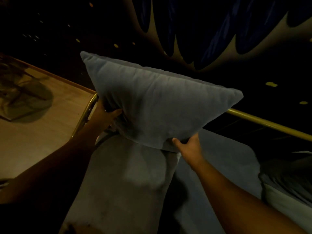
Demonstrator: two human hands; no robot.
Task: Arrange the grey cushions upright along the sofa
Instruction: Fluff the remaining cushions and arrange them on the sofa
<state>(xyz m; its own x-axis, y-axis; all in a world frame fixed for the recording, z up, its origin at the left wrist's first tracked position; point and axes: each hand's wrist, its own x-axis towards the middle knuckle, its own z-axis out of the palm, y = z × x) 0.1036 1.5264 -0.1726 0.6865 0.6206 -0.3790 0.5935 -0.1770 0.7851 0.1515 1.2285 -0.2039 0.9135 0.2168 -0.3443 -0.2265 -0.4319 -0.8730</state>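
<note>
— Cushion first: where does it sit against the fingers?

— Grey cushion (157, 105) fills the middle of the frame, held up on edge and tilted, its top seam running from the upper left down toward the right. Left hand (105, 115) clamps its lower left corner, thumb pressed into the front face, the other fingers hidden behind the fabric. Right hand (189, 146) grips the bottom edge right of centre, thumb (176, 142) lying on the front face and the rest curled underneath out of sight. Both hands are closed on the cushion.

— Is it touching anything below?

— Its bottom edge sits right at the top of a second grey cushion (131, 174) lying lower centre; whether the two touch I cannot tell. Both forearms reach up from the bottom of the frame.

— And the surface under them?

— Grey sofa seat (228, 159) spreads to the lower right, with another pale cushion (287, 196) at the right edge, partly in shadow. A brass-coloured rail (270, 126) runs behind the sofa from centre right toward the right edge, and a matching curved rail (87, 112) bends down just beside the left hand.

— The room?

— Dim. Wooden floor (42, 132) lies at left, with an unclear dark shape at its far left. A dark wall (219, 39) with blue patches edged in gold fills the upper right, speckled with small yellow spots.
</note>
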